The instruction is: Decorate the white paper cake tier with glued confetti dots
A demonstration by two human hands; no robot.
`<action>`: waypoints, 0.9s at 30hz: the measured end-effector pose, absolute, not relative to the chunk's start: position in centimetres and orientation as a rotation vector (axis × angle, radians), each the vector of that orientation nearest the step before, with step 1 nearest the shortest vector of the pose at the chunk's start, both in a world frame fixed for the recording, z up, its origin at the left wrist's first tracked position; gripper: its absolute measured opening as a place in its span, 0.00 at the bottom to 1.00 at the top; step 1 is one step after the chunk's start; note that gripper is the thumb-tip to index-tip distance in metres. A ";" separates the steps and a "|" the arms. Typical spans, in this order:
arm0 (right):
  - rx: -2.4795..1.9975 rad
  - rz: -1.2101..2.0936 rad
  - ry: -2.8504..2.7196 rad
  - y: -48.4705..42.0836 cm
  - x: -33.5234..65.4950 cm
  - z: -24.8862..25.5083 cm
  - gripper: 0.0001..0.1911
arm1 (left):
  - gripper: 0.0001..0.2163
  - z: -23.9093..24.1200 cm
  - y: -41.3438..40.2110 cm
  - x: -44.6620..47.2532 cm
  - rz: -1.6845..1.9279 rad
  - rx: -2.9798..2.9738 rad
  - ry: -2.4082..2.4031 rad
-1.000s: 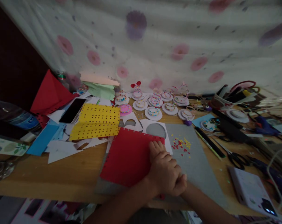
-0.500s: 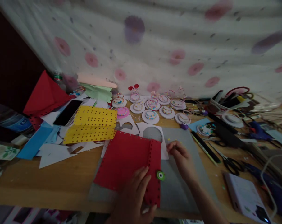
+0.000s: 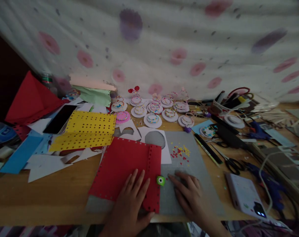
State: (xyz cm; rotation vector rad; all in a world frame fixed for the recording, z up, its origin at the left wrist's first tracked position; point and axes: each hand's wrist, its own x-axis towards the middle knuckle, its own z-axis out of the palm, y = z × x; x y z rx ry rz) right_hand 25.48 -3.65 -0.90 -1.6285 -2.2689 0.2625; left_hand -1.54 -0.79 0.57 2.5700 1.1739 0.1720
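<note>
My left hand (image 3: pixel 132 200) lies flat with fingers spread on a red sheet of paper (image 3: pixel 124 164), which has a folded strip along its right side and punched holes along its edges. A small green craft punch (image 3: pixel 160 180) with a dark shape on its white face sits at the sheet's right edge. Just right of the punch, my right hand (image 3: pixel 189 191) rests on the grey cutting mat (image 3: pixel 201 164). Its index finger stretches toward a tiny red piece (image 3: pixel 167 178), and nothing shows in its grip. Small red and yellow paper pieces (image 3: pixel 181 153) lie scattered beyond it.
A yellow punched sheet (image 3: pixel 85 128), phone (image 3: pixel 60 119) and paper scraps lie left. Several small decorated paper cakes (image 3: pixel 152 119) stand behind. Scissors (image 3: pixel 233 164), a white power bank (image 3: pixel 245 196) and a blue glue gun (image 3: pixel 268 184) lie to the right.
My right hand has come down toward me from above the scattered pieces, its fingers now stretched out beside the punch. The pieces show fully. My left hand still rests on the red sheet.
</note>
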 end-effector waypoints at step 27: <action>-1.360 0.868 -2.181 -0.1 20.9 1.6 0.18 | 0.36 0.4 -1.7 -2.1 0.280 2.732 1.148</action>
